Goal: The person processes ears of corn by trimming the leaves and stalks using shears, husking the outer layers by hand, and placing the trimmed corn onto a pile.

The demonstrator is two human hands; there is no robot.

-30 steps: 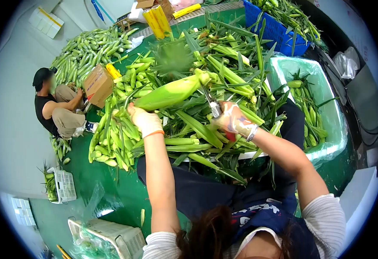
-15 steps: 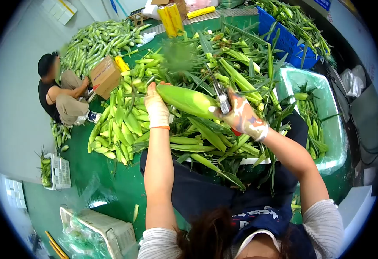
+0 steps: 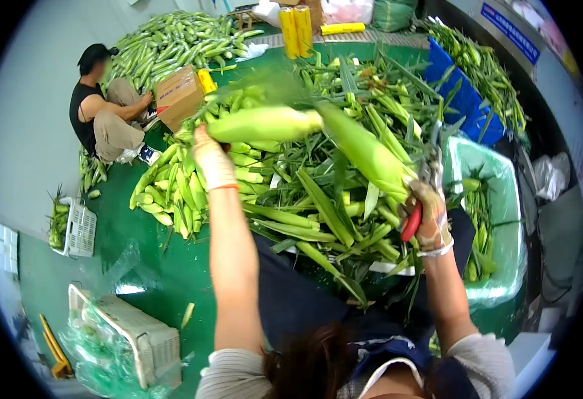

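Note:
My left hand (image 3: 213, 159), in a light glove, is closed around one end of a green ear of corn (image 3: 265, 124), held level above the pile. Shears with a red handle (image 3: 411, 223) are in my gloved right hand (image 3: 432, 216), their blades pointing up. That same hand also grips the base of a broad green husk (image 3: 369, 151). The husk slants up and left, its tip beside the ear's right end; whether the two still join there is blurred. Under both hands lies a heap of husks and leaves (image 3: 318, 199), with trimmed ears (image 3: 181, 196) to the left.
A person (image 3: 102, 106) sits at the left beside a cardboard box (image 3: 179, 96). Wrapped corn (image 3: 178, 43) is piled behind. At right stand a blue crate (image 3: 447, 86) and a plastic-lined tub (image 3: 514, 233). White crates (image 3: 142, 339) stand at lower left.
My hands have moved apart, the left with the ear to the left, the right outward to the right. A husk now stretches from my right hand, away from the ear's side.

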